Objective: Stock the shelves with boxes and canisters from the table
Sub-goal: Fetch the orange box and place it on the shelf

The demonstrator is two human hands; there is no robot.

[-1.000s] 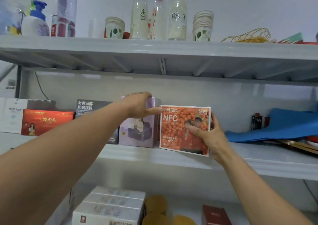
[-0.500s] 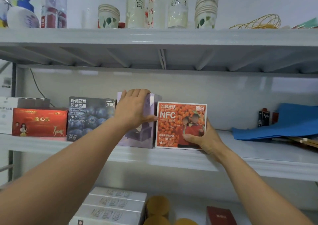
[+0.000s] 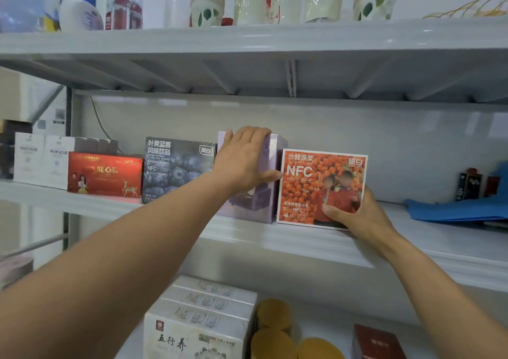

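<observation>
"Orange box (image 3: 310,182), which hand had it?"

"The right hand (image 3: 360,215). It pinched the lower right corner, thumb on the printed front and fingers out of sight behind the right edge."

"And the box itself?"

"Upright on the middle shelf (image 3: 302,244), near the front lip, up and to the left of that grip, its face turned outward."

"The left hand (image 3: 244,160)?"

"Laid flat on the upper front of the lilac box (image 3: 270,154), fingers straight and close together, thumb stretched right until its tip met the orange box's left edge."

"So the two boxes were neighbours?"

"Side by side, touching or very nearly. Left of the lilac one stood a dark blueberry box (image 3: 176,169), then a red box (image 3: 104,174) and white boxes (image 3: 38,158)."

"Further out?"

"A blue cloth (image 3: 461,210) lay at the right on the same shelf. Below were pale cartons (image 3: 203,314) and yellow canisters (image 3: 272,314)."
</observation>
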